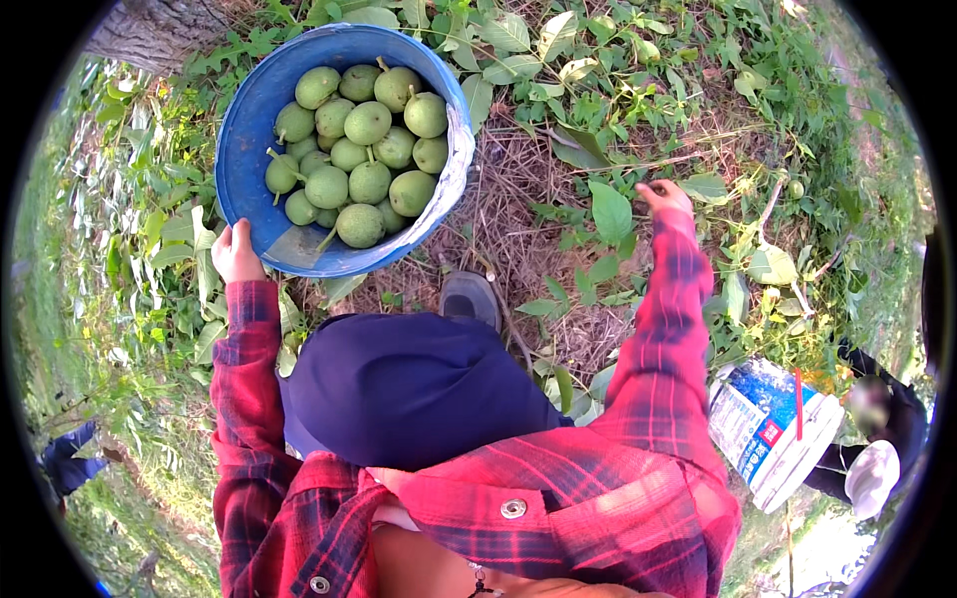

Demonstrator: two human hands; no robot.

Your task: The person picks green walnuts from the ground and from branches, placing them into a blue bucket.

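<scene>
A blue bucket (231, 149) stands on the ground ahead and to the left, holding several green, round fruits that look like walnuts in their husks (369, 123). Some of them have short stems. My left hand (237, 254) grips the near left part of the bucket's rim, its fingertips curled over the edge. Whitish, worn material runs along the bucket's right inner side. Out to the right, my right hand (666, 194) reaches over low leaves and dry grass. Its fingers are loosely bent with a small gap between them, and I see nothing in them.
A tree trunk (159, 35) rises at the far left. To my right is a white and blue bucket (763, 409) with a red strip. Another person (897, 424) in dark clothing is beyond it. Fallen leaves and twigs lie about my grey shoe (471, 299).
</scene>
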